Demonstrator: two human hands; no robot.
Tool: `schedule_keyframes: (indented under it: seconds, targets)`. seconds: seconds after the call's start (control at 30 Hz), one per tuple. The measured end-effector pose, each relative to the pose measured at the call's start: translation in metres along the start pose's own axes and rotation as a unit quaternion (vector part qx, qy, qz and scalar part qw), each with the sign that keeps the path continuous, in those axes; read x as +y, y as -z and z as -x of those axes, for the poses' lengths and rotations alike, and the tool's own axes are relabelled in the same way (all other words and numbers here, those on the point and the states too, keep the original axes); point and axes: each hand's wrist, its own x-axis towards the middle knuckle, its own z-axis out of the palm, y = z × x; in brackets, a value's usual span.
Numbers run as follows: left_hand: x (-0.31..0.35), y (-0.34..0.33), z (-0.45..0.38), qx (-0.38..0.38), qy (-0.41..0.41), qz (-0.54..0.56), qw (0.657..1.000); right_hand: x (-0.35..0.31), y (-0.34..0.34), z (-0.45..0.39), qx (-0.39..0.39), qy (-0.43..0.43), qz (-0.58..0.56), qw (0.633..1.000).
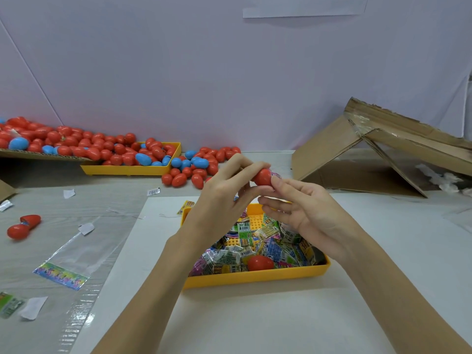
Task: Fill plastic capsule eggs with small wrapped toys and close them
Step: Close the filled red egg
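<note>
My left hand [224,195] grips a red capsule half [262,177] between thumb and fingers, above the near yellow tray [255,278]. My right hand [304,210] presses a small wrapped toy [276,175] into the half's open side with its fingertips. The tray under my hands holds several wrapped toys [229,256] and another red egg piece [260,263].
A far yellow tray [127,171] and a cardboard sheet at back left carry several red and blue eggs; more lie loose on the table [194,172]. An open red egg [23,227] lies at left among plastic wrappers. A torn cardboard box [383,154] stands at right.
</note>
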Motion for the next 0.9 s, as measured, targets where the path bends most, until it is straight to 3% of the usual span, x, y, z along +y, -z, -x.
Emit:
schedule_keyframes:
  seconds: [0.23,0.43,0.7,0.8,0.87,0.9]
  targets:
    - [0.001,-0.002,0.001,-0.018,0.002,-0.012,1.000,0.001,0.001,-0.002,-0.020,-0.058,-0.085,0.995]
    - [0.007,-0.008,0.004,0.002,0.048,0.078,0.996,0.006,-0.001,-0.003,-0.040,-0.098,-0.191,0.976]
    - [0.007,-0.007,0.003,0.002,0.062,0.090,0.994,0.006,-0.002,-0.004,-0.019,-0.097,-0.197,0.975]
    - [0.006,-0.006,0.003,-0.013,0.093,0.109,0.990,0.008,-0.001,-0.004,0.007,-0.057,-0.138,0.989]
    - [0.001,-0.004,0.003,-0.031,0.145,0.128,0.981,0.007,0.002,-0.005,0.075,0.044,0.011,0.996]
    - [-0.004,-0.002,0.003,-0.035,0.176,0.122,0.976,0.005,0.005,-0.006,0.133,0.115,0.123,0.977]
